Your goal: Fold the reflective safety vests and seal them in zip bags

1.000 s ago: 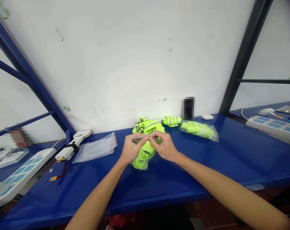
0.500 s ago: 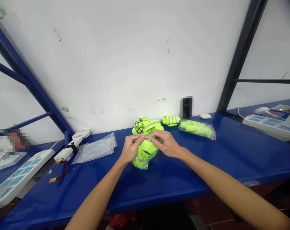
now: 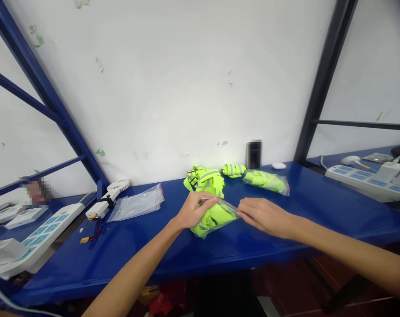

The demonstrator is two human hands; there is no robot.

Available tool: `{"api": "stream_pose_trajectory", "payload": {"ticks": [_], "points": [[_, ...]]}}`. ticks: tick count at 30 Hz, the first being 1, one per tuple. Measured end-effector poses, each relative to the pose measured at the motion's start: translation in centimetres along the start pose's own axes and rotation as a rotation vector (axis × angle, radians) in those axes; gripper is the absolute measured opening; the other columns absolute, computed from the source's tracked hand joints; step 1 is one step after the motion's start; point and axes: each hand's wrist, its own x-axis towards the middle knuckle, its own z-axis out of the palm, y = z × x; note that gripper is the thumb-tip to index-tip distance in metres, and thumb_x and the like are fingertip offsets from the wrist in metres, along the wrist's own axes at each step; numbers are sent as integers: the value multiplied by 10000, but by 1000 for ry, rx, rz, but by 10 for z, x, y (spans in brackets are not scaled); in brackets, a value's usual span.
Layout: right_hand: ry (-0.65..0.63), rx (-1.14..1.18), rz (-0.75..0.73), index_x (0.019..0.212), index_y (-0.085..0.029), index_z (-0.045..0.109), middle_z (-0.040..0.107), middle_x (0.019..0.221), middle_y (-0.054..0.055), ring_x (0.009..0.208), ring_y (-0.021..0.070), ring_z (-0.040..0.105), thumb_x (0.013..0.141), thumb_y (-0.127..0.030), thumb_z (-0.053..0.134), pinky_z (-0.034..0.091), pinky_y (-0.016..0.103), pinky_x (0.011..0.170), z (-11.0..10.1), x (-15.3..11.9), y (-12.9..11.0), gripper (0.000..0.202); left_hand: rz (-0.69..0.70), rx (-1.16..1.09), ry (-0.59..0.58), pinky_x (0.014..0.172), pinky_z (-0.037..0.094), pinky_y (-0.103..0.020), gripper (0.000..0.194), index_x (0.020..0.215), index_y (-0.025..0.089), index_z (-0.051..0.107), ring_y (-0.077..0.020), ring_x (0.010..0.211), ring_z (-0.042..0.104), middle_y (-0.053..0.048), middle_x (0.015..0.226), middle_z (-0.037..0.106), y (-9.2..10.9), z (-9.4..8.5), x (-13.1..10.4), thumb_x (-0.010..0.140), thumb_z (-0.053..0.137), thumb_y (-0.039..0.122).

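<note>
Between my hands is a clear zip bag [image 3: 216, 219] packed with a neon-yellow reflective strap item. My left hand [image 3: 197, 208] grips the bag's top edge at its left end, thumb on top. At the right end of the zip edge, the fingers of my right hand [image 3: 257, 214] pinch the corner. Just behind the bag lies a loose heap of neon-yellow reflective straps [image 3: 208, 179] with black buckles. A rolled reflective strap [image 3: 233, 170] rests farther back, and a filled zip bag [image 3: 266, 182] of the same yellow material lies to its right.
Flat clear bags [image 3: 138, 204] lie at left beside a white handheld fan [image 3: 102, 204] with wires. A power strip [image 3: 41, 235] is at the far left. A dark phone-like object [image 3: 254, 155] leans on the wall near a white case [image 3: 278, 166]. The blue table [image 3: 173, 259] meets metal posts.
My right hand has slid right along the zip edge to the bag's corner, so the edge is stretched out. My left hand still holds the left end. The camera view has shifted slightly.
</note>
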Motion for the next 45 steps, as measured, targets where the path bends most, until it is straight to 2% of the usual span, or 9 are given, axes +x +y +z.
{"api": "stream_pose_trajectory", "payload": {"ticks": [8,14,17,25,34,36,39,41,45], "points": [[-12,-55,26,810,-181,540,567,701,29,576,144,496,959,-188,366,344,280,555,-1,-5,9,230,219,503,-244,759,472,-311,282,1063,198,694,-229,873,649,-83,982,711,41,-13,24,845,516,211],[4,-202,-72,736,-169,555,564,664,39,595,161,512,926,-172,395,345,295,582,-18,17,-9,248,414,998,-502,582,459,-302,186,793,168,666,-216,706,639,-77,757,648,68,-7,40,867,517,252],[-1,-222,-21,784,-154,574,581,701,48,628,170,528,948,-223,400,357,297,606,-19,20,-17,249,589,1159,-607,499,434,-288,163,862,160,611,-195,678,639,-54,805,644,66,-8,37,902,452,157],[-75,-45,-10,825,-157,570,587,737,42,609,140,504,1004,-264,299,322,270,589,-12,15,-33,342,764,1216,-545,400,308,-250,137,864,187,539,-159,497,588,-6,616,615,53,-23,19,935,424,165],[-99,354,70,619,-189,382,394,542,-49,471,78,309,856,-120,428,227,239,506,-20,11,-50,251,850,1104,-281,433,317,-246,440,692,189,525,-124,367,457,11,448,511,43,-10,19,937,314,486],[-83,370,116,627,-191,385,419,556,-44,483,81,337,849,-117,426,234,235,510,-14,-1,-44,237,773,1052,-203,476,369,-269,457,742,191,560,-145,447,514,-5,530,568,43,-20,22,917,312,533],[-106,291,251,649,-190,430,501,608,-16,511,99,406,879,-157,402,257,244,530,-1,-32,-21,234,406,1001,16,654,450,-308,427,933,190,598,-181,695,614,-51,795,673,27,-57,17,948,267,459],[-171,183,427,623,-192,440,526,596,1,508,119,443,911,-223,377,263,259,537,5,-58,1,296,76,980,133,735,452,-322,438,987,200,597,-197,815,621,-58,898,679,0,-88,5,967,225,430],[-278,-59,783,579,-199,496,606,613,50,586,201,571,915,-331,358,287,289,559,8,-100,42,387,-472,1039,121,843,438,-438,531,1155,210,582,-308,1031,575,-122,1101,638,-77,-126,-35,931,226,535]]}}
